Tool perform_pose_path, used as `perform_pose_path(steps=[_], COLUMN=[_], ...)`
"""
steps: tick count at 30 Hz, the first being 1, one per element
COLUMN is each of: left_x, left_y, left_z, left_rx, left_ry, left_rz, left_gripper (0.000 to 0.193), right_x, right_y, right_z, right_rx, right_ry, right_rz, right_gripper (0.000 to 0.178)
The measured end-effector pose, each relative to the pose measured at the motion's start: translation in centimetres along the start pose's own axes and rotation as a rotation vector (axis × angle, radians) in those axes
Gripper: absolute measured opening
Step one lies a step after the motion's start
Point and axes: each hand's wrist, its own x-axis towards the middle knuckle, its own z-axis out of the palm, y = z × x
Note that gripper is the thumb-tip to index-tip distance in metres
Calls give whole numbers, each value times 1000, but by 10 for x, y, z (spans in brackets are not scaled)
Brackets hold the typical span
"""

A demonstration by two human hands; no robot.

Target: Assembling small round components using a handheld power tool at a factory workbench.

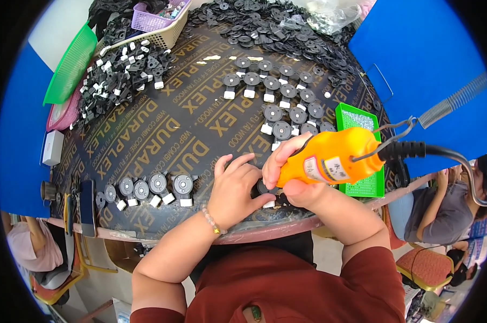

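My right hand is wrapped round an orange electric screwdriver, its nose pointing to the left and its cord leaving at the right. Close to the table's front edge, my left hand has its thumb and forefinger about a small black caster wheel with a white end, while its other fingers reach forward. Both hands partly cover this wheel, and the screwdriver's tip is hidden behind my right fingers. Beyond them stand rows of similar wheels with white ends. More finished-looking wheels line up to the left.
Black discs are heaped at the back, and black-and-white brackets at the back left. A green tray of small clear pieces lies right, under the screwdriver. A spring and cord hang there. A phone rests left.
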Motion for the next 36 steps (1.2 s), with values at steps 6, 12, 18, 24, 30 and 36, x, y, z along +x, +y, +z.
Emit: perform_pose_path(steps=[6,12,18,24,30,36], left_x=[3,2,1,3,4,4], left_y=[-2,5,14,13,14,12], left_z=[3,-3,0,2,1,2], left_rx=[25,76,87,111,109,119], left_ry=[37,7,31,17,7,12], left_rz=[44,39,45,72,55,67], left_gripper=[34,41,43,44,46,45], right_x=[0,5,1,-15,-12,-13], right_y=[-3,-36,-79,-69,-65,-68], right_z=[4,-29,-162,-205,-210,-207], right_rx=[-10,-128,-531,-583,-625,-700], right_ry=[-18,248,698,746,793,771], right_rz=[-49,-212,-259,-205,-213,-200], right_gripper=[57,72,27,28,30,31])
